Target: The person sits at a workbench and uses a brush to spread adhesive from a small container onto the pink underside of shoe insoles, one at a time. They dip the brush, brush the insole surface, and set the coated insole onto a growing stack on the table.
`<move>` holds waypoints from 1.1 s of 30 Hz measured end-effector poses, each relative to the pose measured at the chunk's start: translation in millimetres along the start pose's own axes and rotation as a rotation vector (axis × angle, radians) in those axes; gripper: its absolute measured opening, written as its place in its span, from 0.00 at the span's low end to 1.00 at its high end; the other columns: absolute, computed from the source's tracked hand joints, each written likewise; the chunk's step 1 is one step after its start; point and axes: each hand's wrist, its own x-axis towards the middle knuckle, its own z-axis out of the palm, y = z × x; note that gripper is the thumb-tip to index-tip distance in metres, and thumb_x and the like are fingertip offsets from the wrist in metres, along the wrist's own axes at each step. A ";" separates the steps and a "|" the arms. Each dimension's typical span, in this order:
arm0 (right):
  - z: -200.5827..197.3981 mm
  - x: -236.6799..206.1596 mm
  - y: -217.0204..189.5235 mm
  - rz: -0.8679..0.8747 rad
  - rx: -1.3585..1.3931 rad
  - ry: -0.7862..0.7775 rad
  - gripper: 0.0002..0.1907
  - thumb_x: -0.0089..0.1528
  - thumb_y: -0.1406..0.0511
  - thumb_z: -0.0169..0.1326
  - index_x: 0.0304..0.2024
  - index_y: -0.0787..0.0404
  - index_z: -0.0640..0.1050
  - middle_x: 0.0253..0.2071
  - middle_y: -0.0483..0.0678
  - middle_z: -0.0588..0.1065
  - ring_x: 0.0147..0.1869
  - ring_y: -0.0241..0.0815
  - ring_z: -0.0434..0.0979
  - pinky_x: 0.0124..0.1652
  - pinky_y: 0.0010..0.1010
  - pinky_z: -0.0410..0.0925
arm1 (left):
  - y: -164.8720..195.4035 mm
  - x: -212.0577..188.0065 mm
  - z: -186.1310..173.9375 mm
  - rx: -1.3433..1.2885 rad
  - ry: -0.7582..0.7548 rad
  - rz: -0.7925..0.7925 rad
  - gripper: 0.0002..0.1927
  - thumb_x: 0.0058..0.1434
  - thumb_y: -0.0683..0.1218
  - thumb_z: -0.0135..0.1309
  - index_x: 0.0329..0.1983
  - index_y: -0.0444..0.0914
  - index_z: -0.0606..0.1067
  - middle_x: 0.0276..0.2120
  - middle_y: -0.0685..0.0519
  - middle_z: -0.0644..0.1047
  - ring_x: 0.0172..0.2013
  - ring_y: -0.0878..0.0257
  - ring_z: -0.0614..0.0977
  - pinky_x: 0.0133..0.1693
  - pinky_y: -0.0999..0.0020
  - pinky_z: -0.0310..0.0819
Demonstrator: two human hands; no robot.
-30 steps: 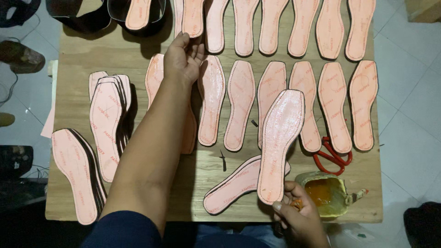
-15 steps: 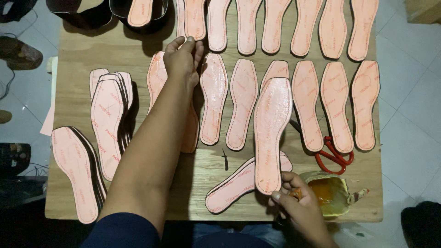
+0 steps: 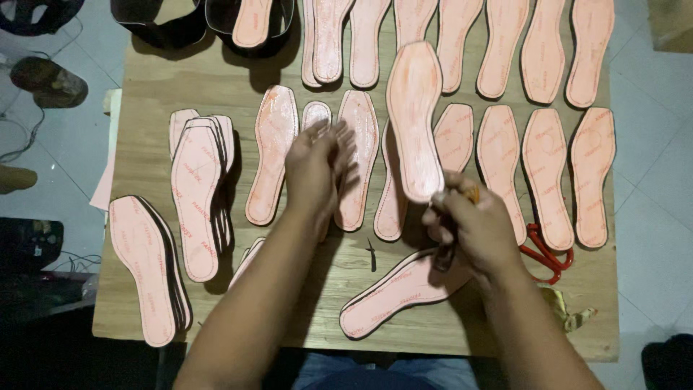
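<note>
My right hand (image 3: 473, 227) grips the heel end of a pink shoe insole (image 3: 414, 119) and holds it raised above the table, toe pointing away from me. Something orange shows between the fingers of that hand. My left hand (image 3: 315, 167) hovers with fingers apart over the middle row of insoles, above a small one (image 3: 315, 114), and holds nothing. Another insole (image 3: 393, 292) lies slanted on the wooden table (image 3: 144, 79) just below my right hand.
Two rows of pink insoles cover the far and right part of the table. Two stacks of insoles (image 3: 198, 191) (image 3: 148, 267) stand at the left. Red scissors (image 3: 546, 253) lie at the right. Black sole pieces (image 3: 170, 29) sit at the far left corner.
My right hand has carried the held insole up and away from the near edge toward the table's middle. My left hand has drawn back from the far row toward me.
</note>
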 end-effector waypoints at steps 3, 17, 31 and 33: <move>14.5 65.8 -28.7 -0.126 0.066 -0.031 0.11 0.64 0.68 0.53 0.48 0.65 0.74 0.31 0.46 0.75 0.28 0.34 0.75 0.23 0.22 0.63 | -32.1 -75.4 -35.4 0.081 -0.096 -0.162 0.23 0.65 0.45 0.47 0.62 0.32 0.63 0.54 0.41 0.78 0.39 0.57 0.82 0.38 0.59 0.83; 72.2 199.2 -77.3 0.010 0.165 -0.005 0.06 0.61 0.66 0.51 0.36 0.64 0.74 0.31 0.52 0.79 0.22 0.36 0.68 0.22 0.36 0.69 | -139.7 -191.9 -266.8 -0.196 0.016 -0.809 0.30 0.61 0.42 0.52 0.67 0.37 0.63 0.62 0.33 0.75 0.59 0.40 0.81 0.59 0.44 0.76; 80.9 179.5 -75.1 -0.011 0.352 -0.111 0.03 0.61 0.73 0.46 0.32 0.67 0.69 0.40 0.66 0.77 0.25 0.42 0.71 0.27 0.34 0.73 | -134.3 -192.2 -249.0 -0.227 0.052 -0.879 0.32 0.63 0.50 0.51 0.69 0.35 0.64 0.61 0.32 0.75 0.60 0.36 0.78 0.59 0.38 0.71; 82.5 178.5 -72.0 -0.075 0.360 -0.140 0.04 0.61 0.76 0.45 0.30 0.68 0.67 0.40 0.65 0.76 0.38 0.49 0.81 0.30 0.33 0.74 | -139.4 -199.1 -260.2 -0.184 -0.136 -0.715 0.34 0.62 0.53 0.52 0.70 0.37 0.64 0.63 0.35 0.75 0.61 0.38 0.78 0.60 0.41 0.72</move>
